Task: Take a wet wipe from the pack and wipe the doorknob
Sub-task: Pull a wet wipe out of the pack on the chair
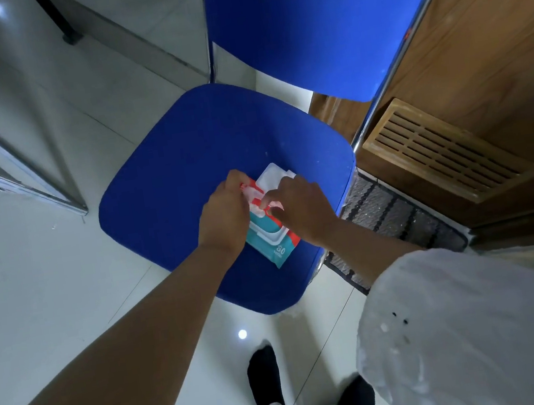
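Note:
A teal, red and white wet wipe pack lies on the blue chair seat, its white flip lid swung open at the far end. My left hand presses on the pack's left side and holds it down. The fingertips of my right hand pinch at the pack's opening; a bit of white wipe shows there, mostly hidden by the fingers. No doorknob is in view.
The blue chair backrest rises behind the seat. A wooden door with a slatted vent stands to the right, above a dark doormat. White floor tiles spread left. A metal frame stands at far left.

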`<state>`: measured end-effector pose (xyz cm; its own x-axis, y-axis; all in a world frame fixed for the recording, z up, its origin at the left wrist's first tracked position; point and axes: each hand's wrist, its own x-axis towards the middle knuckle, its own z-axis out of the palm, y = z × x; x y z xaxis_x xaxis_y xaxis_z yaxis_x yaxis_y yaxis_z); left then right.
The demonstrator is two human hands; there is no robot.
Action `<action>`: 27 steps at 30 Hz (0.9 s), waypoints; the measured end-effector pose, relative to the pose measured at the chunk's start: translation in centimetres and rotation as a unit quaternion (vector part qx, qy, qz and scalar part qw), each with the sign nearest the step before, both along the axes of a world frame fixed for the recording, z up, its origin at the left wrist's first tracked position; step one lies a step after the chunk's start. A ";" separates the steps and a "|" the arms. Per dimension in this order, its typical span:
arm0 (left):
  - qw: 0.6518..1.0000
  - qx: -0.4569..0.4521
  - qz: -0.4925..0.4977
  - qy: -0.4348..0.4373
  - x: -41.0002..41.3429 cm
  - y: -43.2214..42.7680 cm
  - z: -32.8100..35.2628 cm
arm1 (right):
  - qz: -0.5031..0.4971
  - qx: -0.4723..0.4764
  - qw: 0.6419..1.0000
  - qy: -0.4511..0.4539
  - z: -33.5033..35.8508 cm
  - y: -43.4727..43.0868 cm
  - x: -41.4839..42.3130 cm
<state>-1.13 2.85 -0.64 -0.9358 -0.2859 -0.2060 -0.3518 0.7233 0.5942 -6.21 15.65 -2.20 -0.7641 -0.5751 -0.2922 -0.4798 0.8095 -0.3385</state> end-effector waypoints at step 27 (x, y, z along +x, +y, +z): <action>0.998 0.054 0.007 -0.028 0.5 0.0 -0.4 | -0.353 -0.250 0.840 -0.327 0.2 -1.3 -0.7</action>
<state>-0.66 2.81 -1.06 -0.9182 -0.2720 -0.2880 -0.3960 0.6515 0.6471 -6.88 14.37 -1.98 -0.7371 -0.2218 -0.6383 0.4806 0.4921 -0.7259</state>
